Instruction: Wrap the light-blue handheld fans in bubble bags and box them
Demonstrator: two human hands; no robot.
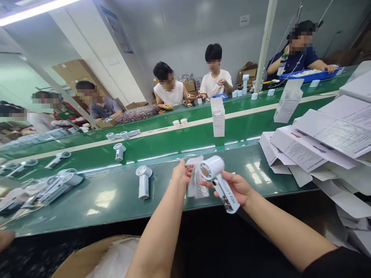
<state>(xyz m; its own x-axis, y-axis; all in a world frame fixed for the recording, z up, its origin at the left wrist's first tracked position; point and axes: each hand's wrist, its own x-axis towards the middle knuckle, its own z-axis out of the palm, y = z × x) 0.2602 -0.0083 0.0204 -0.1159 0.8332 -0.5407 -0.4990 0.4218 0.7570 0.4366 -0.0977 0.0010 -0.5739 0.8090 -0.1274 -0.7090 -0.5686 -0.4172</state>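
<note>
Your left forearm and right forearm lie nearest the camera, reaching over the edge of the tabletop. Between them, raised in front of you, is the handheld fan, in the grasp of your right hand, fingers curled round the handle. Your left hand has its fingers drawn narrow at the upper end of a clear bag; whether the right fingertips also touch that bag, you can't tell from this view.

Judging by how things lie, this piece is at an early point: head and handle are joined, but the fan is outside the bag, which looks flat, and it is in no box. Its long axis slants from the head at upper left to the handle's base at lower right, with the round grille facing left.

Farther out, another fan sits uncovered to your left, and beyond it a cluster of fans remains to be dealt with, as far as you can judge. Ahead on the green belt stands a white box; flat cartons are piled at your right. Co-workers sit across the belt.
</note>
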